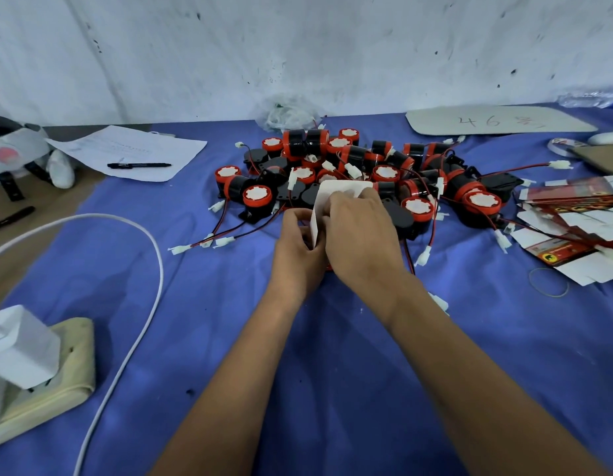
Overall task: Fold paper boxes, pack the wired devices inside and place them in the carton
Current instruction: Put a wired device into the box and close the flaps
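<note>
Both hands meet at table centre; left hand (298, 249) and right hand (361, 235) each grip a white paper box (327, 204), half-formed, its long axis upright; the heap of wired devices (360, 173) lies just beyond, touching distance, nearer the right hand; flat box blanks (573, 221) far right; no carton visible.

White paper box (327, 201), half-folded, upright at frame centre. Red-black wired devices (360, 173) heaped at its 12 o'clock. Flat red-white box blanks (573, 218) stacked at 3 o'clock.
</note>
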Motion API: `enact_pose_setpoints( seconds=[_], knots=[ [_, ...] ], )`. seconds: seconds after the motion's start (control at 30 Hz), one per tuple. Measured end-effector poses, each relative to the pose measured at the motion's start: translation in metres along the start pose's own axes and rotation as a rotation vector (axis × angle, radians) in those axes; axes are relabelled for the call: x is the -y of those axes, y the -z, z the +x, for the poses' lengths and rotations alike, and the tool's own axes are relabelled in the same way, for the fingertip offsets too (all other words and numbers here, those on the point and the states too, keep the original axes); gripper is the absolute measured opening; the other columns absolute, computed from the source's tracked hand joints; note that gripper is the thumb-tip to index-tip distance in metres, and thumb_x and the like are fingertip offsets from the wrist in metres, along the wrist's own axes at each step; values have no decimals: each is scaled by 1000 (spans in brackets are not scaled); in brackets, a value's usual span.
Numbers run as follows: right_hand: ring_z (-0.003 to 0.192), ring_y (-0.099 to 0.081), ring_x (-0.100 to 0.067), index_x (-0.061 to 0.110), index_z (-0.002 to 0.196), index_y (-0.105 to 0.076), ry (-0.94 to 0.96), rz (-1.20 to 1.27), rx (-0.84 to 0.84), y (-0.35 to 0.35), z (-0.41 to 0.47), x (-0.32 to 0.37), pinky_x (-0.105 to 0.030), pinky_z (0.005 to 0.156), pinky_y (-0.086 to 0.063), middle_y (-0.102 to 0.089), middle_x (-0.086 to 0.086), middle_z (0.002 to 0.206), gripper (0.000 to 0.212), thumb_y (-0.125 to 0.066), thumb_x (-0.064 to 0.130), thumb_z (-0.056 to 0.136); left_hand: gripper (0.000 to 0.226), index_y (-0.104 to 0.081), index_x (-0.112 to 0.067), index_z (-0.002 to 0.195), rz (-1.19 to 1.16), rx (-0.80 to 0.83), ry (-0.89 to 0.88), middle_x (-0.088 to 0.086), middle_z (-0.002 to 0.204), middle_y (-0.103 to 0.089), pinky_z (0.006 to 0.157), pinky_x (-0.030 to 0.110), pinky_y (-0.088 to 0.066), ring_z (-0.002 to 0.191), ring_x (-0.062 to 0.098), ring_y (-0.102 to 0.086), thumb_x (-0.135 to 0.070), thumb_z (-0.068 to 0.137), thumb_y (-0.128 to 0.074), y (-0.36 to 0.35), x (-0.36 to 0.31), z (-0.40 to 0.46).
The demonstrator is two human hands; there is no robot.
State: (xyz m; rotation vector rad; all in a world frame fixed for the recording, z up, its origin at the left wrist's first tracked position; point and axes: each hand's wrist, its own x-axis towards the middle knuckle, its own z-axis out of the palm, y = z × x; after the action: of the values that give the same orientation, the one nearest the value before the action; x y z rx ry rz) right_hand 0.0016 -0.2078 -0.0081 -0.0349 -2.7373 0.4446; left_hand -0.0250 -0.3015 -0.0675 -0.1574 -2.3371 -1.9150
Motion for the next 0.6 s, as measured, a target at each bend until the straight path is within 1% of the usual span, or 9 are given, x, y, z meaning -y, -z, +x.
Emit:
enact_pose_setpoints(
  seconds=[0.1, 0.17, 0.23, 0.3, 0.33, 0.4, 0.47, 0.53, 0.6],
  knots=[
    [109, -44, -27, 16, 113, -64, 54, -95, 71, -1, 2, 3, -33, 95, -37, -63, -8, 109, 22, -52, 8, 96, 29, -48, -16, 117, 1, 18, -19, 8, 89, -71, 51, 15, -49, 63, 1, -64, -11, 96, -67, 1, 0, -1],
    [112, -43, -31, 16, 112, -66, 5, -117, 115, 1, 4, 3, -33, 92, -36, -61, -9, 111, 25, -54, 9, 92, 33, -47, -15, 116, 15, 38, -48, 11, 87, -71, 54, 19, -52, 65, 8, -64, -4, 93, -68, 0, -1, -3],
    [108, -50, -30, 16, 109, -68, -2, -97, 147, 5, 7, 1, -33, 86, -38, -63, -7, 105, 23, -56, 11, 90, 34, -46, -15, 114, 34, 50, -76, 11, 84, -70, 53, 18, -49, 63, 7, -62, -2, 91, -68, -1, -1, -5],
    [86, -57, -24, 17, 100, -68, 13, -27, 235, 13, 9, 1, -32, 71, -41, -63, -5, 91, 17, -54, 13, 93, 36, -44, -14, 113, 68, 57, -92, 5, 79, -67, 53, 16, -47, 61, 2, -58, -1, 91, -68, 0, -2, -5],
    [77, -57, -21, 16, 93, -66, 13, 19, 310, 19, 11, 3, -31, 62, -40, -61, -4, 86, 15, -52, 13, 95, 37, -42, -15, 112, 85, 61, -96, 0, 79, -64, 53, 15, -47, 62, 0, -58, -1, 90, -68, 0, -2, -4],
    [66, -50, -17, 14, 75, -54, 50, 44, 484, 29, 16, 5, -28, 53, -33, -56, -5, 80, 22, -49, 9, 96, 38, -40, -16, 111, 97, 66, -90, -5, 80, -60, 55, 15, -46, 65, -5, -57, 1, 91, -66, 0, -2, -3],
    [61, -43, -16, 14, 69, -46, 69, 65, 594, 37, 20, 6, -27, 51, -30, -50, -6, 75, 27, -46, 4, 94, 35, -40, -13, 111, 92, 56, -75, 5, 82, -62, 53, 18, -44, 68, 3, -56, 2, 91, -64, -1, -2, -3],
    [64, -45, -19, 11, 71, -49, 80, 90, 608, 40, 22, 3, -29, 53, -34, -53, -9, 78, 25, -46, 2, 94, 32, -41, -8, 112, 78, 34, -45, 16, 87, -64, 52, 21, -42, 71, 16, -55, -1, 91, -65, -2, -2, -2],
    [71, -53, -21, 5, 76, -59, 96, 128, 511, 38, 23, -2, -29, 57, -42, -60, -11, 84, 22, -50, 1, 95, 29, -43, -8, 108, 69, 2, -31, 12, 84, -64, 51, 19, -42, 69, 16, -55, -6, 93, -67, -3, 0, -1]
  ],
)
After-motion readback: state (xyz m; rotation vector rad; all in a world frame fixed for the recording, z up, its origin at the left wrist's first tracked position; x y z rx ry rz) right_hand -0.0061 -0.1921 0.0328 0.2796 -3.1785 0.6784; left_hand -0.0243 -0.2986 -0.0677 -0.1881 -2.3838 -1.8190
